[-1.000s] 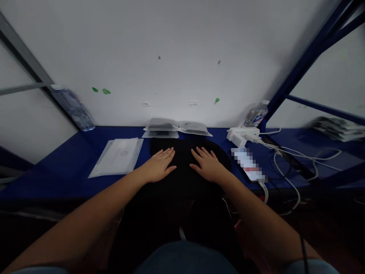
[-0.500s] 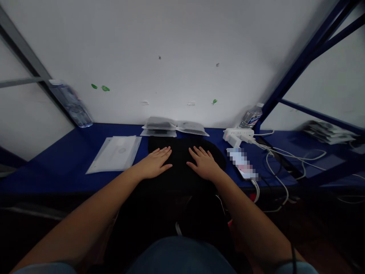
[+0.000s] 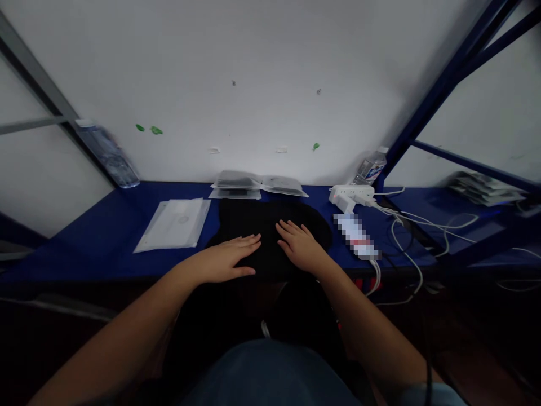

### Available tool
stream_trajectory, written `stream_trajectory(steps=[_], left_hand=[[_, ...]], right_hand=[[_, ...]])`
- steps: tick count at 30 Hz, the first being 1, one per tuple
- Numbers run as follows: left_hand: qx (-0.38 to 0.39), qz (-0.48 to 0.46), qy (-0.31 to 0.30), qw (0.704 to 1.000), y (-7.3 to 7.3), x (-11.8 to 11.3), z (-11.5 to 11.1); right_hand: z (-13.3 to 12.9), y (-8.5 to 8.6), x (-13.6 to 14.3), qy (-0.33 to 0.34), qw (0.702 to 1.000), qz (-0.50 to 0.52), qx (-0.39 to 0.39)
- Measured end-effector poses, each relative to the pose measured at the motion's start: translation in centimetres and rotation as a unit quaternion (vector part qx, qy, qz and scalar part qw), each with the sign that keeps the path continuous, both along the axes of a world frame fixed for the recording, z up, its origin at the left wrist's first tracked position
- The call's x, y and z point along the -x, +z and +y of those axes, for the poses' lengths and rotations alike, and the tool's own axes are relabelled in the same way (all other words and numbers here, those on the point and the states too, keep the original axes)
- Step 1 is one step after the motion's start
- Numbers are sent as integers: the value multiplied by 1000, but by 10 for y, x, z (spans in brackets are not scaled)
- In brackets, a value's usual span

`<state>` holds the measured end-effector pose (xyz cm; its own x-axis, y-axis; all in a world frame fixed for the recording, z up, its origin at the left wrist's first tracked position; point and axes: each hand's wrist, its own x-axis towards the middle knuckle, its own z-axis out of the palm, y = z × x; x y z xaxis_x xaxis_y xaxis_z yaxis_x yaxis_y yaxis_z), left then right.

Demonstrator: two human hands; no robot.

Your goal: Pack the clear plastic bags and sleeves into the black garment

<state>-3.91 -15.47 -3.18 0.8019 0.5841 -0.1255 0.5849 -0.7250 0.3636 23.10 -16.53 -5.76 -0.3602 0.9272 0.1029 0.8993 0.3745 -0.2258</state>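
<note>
A piece of black cloth [image 3: 270, 217] lies spread on the blue table [image 3: 101, 237], reaching its front edge; the dark surface hides its folds and exact kind. Over its left part rests my left hand [image 3: 228, 258], palm down, fingers stretched toward the right and thumb apart. On the right part, my right hand [image 3: 299, 243] lies flat with its fingers spread, angled up and to the left. Neither hand grips anything. Behind the cloth, along the wall, sit several clear plastic packets [image 3: 236, 183] with dark contents.
White plastic bags [image 3: 173, 225] lie at left. A bottle [image 3: 107, 153] stands in the left corner, another bottle [image 3: 371, 166] at back right. Near it are a power strip [image 3: 350, 194], a phone [image 3: 357, 237] and loose white cables [image 3: 416, 270]. A blue frame [image 3: 422, 124] rises at right.
My left hand has slid back toward the table's front edge and turned more sideways over the cloth. My right hand has stayed nearly in place. The view has shifted slightly.
</note>
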Motion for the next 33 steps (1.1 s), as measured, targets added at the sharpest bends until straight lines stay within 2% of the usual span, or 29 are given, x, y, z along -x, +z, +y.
stream_trajectory(steps=[6, 13, 24, 29, 33], left_hand=[[-8, -1, 9, 1000, 0, 4, 11], [0, -9, 1, 1000, 6, 5, -1], [-8, -72, 16, 997, 9, -8, -5], [27, -121, 60, 990, 9, -8, 7], [88, -164, 127, 974, 12, -6, 17]], right_hand=[[-2, 3, 7, -8, 1000, -15, -5], [-17, 3, 5, 20, 999, -28, -13], [-19, 6, 4, 33, 999, -27, -9], [-27, 7, 1, 121, 992, -20, -15], [-29, 10, 3, 134, 990, -15, -27]])
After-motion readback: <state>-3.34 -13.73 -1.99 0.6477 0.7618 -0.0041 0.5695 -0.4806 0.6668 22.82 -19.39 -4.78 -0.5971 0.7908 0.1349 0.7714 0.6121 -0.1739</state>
